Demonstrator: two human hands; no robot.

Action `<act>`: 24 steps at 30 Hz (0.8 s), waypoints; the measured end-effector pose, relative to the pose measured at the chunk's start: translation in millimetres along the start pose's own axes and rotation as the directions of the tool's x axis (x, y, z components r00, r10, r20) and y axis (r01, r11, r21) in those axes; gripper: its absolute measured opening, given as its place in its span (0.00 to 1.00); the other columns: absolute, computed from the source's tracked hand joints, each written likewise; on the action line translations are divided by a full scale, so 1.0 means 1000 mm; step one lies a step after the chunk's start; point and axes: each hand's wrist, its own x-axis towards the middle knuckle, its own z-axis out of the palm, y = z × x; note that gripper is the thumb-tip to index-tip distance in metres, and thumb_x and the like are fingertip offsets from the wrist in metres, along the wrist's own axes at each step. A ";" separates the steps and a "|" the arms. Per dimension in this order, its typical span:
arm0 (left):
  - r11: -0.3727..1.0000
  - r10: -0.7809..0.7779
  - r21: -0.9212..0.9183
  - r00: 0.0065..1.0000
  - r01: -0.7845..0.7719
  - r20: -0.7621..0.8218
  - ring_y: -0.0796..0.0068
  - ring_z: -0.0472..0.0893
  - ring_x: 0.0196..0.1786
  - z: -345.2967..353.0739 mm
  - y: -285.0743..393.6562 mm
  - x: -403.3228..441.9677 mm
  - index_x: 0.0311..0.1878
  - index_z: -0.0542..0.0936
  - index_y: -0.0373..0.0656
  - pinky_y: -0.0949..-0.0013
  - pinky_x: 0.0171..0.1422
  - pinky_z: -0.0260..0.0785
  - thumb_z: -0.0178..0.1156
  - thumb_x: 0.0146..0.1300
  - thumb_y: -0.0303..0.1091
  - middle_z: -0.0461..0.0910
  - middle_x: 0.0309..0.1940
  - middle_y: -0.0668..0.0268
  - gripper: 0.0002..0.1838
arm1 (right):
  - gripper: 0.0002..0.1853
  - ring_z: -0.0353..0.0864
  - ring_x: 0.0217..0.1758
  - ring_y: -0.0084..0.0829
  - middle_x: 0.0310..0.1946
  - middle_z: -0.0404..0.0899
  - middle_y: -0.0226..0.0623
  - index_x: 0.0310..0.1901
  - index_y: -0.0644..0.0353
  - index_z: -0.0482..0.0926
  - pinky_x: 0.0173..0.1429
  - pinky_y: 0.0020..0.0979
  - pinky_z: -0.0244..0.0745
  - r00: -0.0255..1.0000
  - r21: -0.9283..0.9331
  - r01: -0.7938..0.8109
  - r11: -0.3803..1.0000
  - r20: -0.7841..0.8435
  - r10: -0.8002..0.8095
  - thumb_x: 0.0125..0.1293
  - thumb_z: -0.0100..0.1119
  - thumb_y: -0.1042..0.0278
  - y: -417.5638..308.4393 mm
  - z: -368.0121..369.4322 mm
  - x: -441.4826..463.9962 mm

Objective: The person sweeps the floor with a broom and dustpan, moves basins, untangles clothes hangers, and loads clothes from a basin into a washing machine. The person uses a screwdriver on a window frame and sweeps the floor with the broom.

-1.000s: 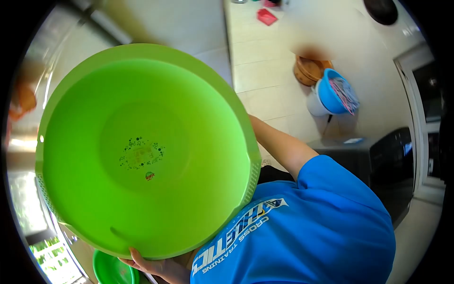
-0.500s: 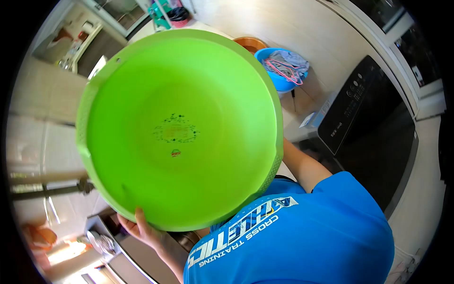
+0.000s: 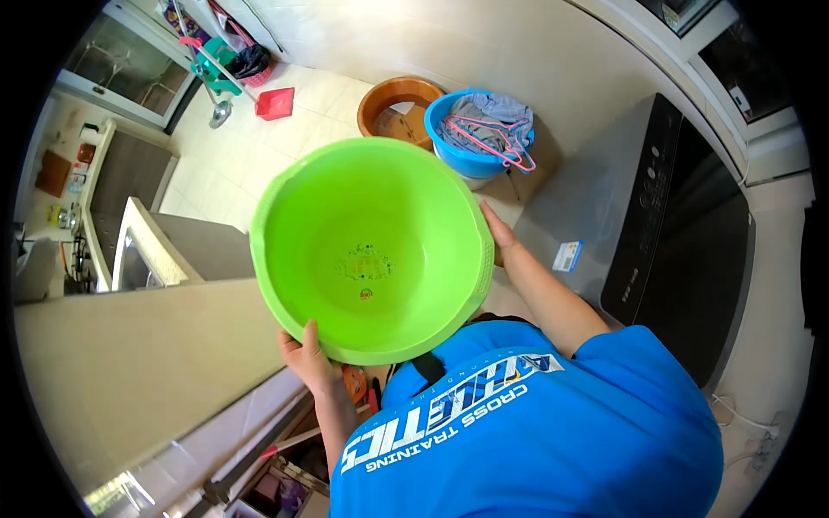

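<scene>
A large light-green plastic basin (image 3: 406,198) is held up in front of my body, its open side facing me. Printed on its floor are a dark leafy pattern and a small red mark. My left hand (image 3: 308,358) grips the lower left rim, thumb over the edge and the other fingers partly hidden underneath. On the right side, my right hand (image 3: 498,229) holds the rim, with its fingertips out of sight behind the wall. Nothing lies inside the basin.
Beyond it stand a brown wooden tub (image 3: 380,104) and a blue basin (image 3: 440,147) heaped with clothes and pink hangers. A dark-topped washing machine (image 3: 596,198) is at the right. A red dustpan (image 3: 275,104) lies on the far floor; a counter (image 3: 129,186) is at left.
The green basin has moved lower and farther from my face, so it looks smaller. My right hand has come into sight at its rim, and more of the floor shows.
</scene>
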 end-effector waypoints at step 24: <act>0.894 -0.294 0.262 0.918 0.363 -0.266 0.65 0.75 0.44 0.137 -0.014 0.159 0.50 0.66 0.35 0.66 0.47 0.71 0.45 0.45 0.13 0.72 0.43 0.58 0.24 | 0.20 0.75 0.31 0.37 0.39 0.71 0.40 0.46 0.53 0.66 0.32 0.39 0.75 0.525 0.203 0.087 0.975 -0.841 0.129 0.53 0.64 0.67 -0.086 -0.200 0.282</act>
